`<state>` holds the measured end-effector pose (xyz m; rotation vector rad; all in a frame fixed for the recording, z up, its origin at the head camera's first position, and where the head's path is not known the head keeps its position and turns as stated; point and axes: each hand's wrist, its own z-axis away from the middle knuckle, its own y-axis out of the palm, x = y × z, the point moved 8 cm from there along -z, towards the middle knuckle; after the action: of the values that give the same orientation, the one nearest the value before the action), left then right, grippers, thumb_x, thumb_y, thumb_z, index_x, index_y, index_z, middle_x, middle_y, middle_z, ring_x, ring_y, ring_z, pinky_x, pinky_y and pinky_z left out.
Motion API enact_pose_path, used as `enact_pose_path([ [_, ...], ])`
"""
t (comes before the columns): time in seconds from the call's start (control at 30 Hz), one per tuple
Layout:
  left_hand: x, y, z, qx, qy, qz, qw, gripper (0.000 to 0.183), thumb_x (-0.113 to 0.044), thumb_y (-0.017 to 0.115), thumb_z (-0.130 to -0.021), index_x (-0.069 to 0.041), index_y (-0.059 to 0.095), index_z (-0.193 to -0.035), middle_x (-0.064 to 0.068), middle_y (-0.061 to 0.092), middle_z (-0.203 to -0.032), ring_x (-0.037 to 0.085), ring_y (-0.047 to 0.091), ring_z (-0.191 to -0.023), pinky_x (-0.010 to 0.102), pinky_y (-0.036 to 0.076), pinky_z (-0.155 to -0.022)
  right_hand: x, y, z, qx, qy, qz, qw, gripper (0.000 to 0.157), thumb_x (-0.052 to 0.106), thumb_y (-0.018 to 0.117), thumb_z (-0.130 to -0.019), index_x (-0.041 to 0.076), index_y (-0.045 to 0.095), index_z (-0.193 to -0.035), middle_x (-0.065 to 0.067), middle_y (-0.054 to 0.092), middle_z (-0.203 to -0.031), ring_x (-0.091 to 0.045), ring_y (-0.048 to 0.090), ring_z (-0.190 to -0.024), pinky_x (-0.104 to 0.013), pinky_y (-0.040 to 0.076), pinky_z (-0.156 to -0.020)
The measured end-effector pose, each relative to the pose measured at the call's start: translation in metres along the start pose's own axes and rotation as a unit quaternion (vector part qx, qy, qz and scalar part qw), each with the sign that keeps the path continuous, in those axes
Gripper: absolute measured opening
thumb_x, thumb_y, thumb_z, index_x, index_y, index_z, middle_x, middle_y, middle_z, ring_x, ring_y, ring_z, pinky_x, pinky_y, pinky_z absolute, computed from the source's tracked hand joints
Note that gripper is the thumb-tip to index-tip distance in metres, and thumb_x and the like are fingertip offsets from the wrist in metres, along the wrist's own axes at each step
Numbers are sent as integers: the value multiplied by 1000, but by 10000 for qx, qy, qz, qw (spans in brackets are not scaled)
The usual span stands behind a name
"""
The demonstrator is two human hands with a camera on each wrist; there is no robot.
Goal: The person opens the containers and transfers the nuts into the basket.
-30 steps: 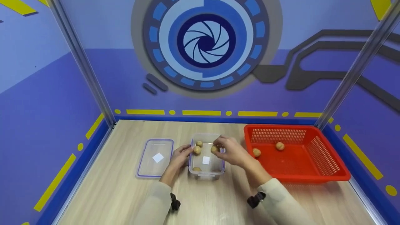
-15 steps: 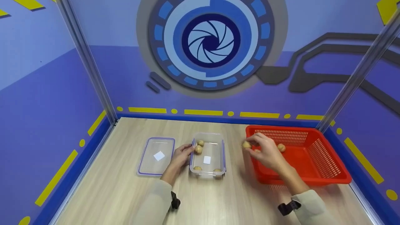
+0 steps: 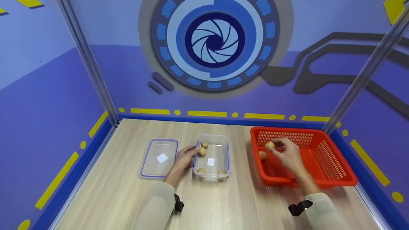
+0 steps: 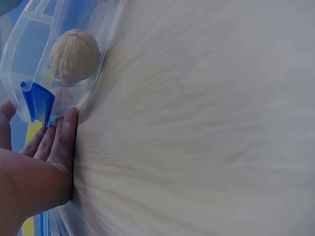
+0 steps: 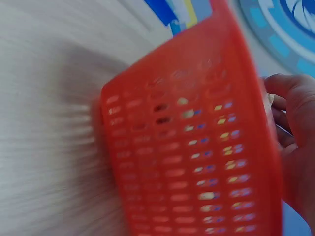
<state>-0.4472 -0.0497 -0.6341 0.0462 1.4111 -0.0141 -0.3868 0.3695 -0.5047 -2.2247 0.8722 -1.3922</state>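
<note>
My right hand (image 3: pixel 289 156) pinches a walnut (image 3: pixel 270 145) above the left part of the red basket (image 3: pixel 303 183). Below it, another walnut (image 3: pixel 262 155) lies by the basket's left wall. In the right wrist view the perforated basket wall hides most of the held walnut. A clear plastic food container (image 3: pixel 211 177) holds several walnuts (image 3: pixel 202 151), two at its left side and two at its near end. My left hand (image 3: pixel 185 158) touches the container's left side; in the left wrist view its fingers (image 4: pixel 63 140) lie straight near a blue clip (image 4: pixel 39 104).
The clear lid (image 3: pixel 162 147) with a blue seal lies flat left of the container. A white square label (image 3: pixel 162 157) is on the lid, another on the container. Wood-grain tabletop (image 3: pixel 220 210) shows between container and basket. Printed panels stand at the back and sides.
Holding a walnut, my right hand has moved right from over the container to over the basket. It now covers the spot where another basket walnut showed. My left hand has stayed at the container.
</note>
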Motion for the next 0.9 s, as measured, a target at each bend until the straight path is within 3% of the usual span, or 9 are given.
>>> enact_pose_path([
  [0.33,1,0,-1,6,138,-131,9998,48,-27,70,-104,3,62,-140,21,67,-138,36,62,-130,47,45,-114,-33,6,3,177,638,85,9978,33,14,82,-95,-4,72,-120,-19,73,-113,-36,70,-106,-53,58,-94],
  [0.7,-1,-1,-1,-87,226,-108,9996,47,-24,70,-103,7,62,-138,22,69,-134,37,63,-127,48,45,-113,-43,7,0,358,1126,126,9929,39,21,82,-96,-3,71,-124,-20,74,-114,-35,70,-108,-46,57,-95],
  [0.9,-2,-1,-1,-104,141,-80,9998,49,-26,70,-103,6,62,-139,21,69,-135,35,64,-126,47,47,-111,-45,8,0,373,1171,165,9923,37,19,81,-96,-3,71,-124,-20,73,-114,-36,69,-108,-52,57,-96],
])
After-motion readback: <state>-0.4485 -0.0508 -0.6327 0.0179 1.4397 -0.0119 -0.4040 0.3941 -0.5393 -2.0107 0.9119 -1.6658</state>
